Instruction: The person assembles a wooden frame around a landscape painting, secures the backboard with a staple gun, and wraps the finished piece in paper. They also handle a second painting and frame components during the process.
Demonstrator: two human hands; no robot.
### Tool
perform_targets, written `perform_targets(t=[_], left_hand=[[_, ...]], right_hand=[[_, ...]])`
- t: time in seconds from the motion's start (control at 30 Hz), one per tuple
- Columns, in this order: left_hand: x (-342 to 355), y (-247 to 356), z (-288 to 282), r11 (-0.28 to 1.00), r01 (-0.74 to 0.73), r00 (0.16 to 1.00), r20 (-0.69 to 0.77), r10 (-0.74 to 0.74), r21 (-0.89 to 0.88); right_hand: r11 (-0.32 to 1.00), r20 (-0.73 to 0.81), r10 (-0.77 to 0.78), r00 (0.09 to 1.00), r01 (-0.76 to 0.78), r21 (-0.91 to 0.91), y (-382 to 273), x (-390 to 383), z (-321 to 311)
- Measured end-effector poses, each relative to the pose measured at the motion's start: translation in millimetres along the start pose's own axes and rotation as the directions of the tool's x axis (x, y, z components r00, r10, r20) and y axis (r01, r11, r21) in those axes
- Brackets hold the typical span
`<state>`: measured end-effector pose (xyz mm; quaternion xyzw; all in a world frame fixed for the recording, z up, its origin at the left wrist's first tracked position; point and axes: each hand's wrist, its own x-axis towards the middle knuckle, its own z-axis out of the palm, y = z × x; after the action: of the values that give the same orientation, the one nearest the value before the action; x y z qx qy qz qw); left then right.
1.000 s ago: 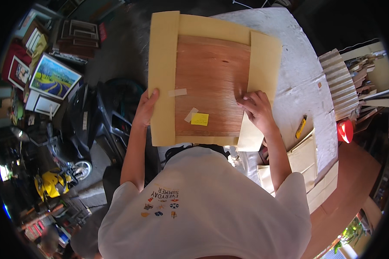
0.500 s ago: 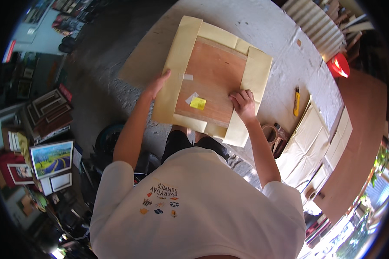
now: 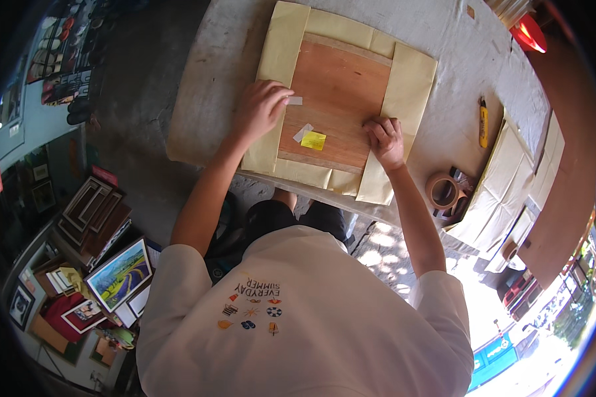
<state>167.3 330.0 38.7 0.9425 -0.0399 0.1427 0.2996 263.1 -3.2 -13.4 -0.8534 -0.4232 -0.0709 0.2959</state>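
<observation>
A wooden panel point(image 3: 341, 89) lies on the table, with tan wrapping paper point(image 3: 407, 99) folded over its four edges. My left hand point(image 3: 261, 109) rests over the left paper flap, its bent fingers together beside a small white strip point(image 3: 295, 101) at the flap's inner edge. At the right flap's inner edge is my right hand point(image 3: 385, 140), its fingers curled against the panel. What either hand's fingertips hold, if anything, is hidden. A yellow note point(image 3: 313, 141) and a whitish slip point(image 3: 302, 132) sit on the panel's lower left part.
Right of the panel, a yellow utility knife point(image 3: 483, 126) lies on the table point(image 3: 467, 73). Nearer me are a tape roll point(image 3: 442, 190) and folded tan paper sheets point(image 3: 493, 188). A red lamp or bowl point(image 3: 528, 33) is at the far right. Frames point(image 3: 89, 212) and a landscape painting point(image 3: 120, 274) stand left.
My left hand has left the panel's outer left edge and come inward to the white strip. My right hand stays at the right flap. The view has shifted, and the panel appears flatter on the table.
</observation>
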Motion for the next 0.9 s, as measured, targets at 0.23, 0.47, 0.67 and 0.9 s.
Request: perform_targets(t=[0.23, 0.47, 0.67, 0.9], left_hand=[[-1.6, 0.0, 36.6, 0.998, -0.005, 1.0, 0.026, 0.003, 0.069], [-4.7, -10.5, 50.6, 0.993, -0.055, 0.998, -0.022, 0.057, 0.103], [-7.8, -20.2, 61.1, 0.987, -0.098, 0.993, -0.06, 0.106, 0.129], [-7.2, -22.2, 57.4, 0.993, -0.078, 0.997, 0.012, 0.077, 0.093]], right_hand=[[1.0, 0.037, 0.014, 0.999, -0.015, 0.005, 3.0, 2.7, 2.3], [0.999, 0.009, 0.034, 0.999, -0.034, 0.0, -1.9, 2.5, 0.6], [0.999, 0.006, 0.032, 0.999, -0.032, 0.0, -0.8, 0.7, -2.2], [0.999, 0.073, 0.048, 0.996, -0.048, 0.003, 4.2, 1.5, 0.1]])
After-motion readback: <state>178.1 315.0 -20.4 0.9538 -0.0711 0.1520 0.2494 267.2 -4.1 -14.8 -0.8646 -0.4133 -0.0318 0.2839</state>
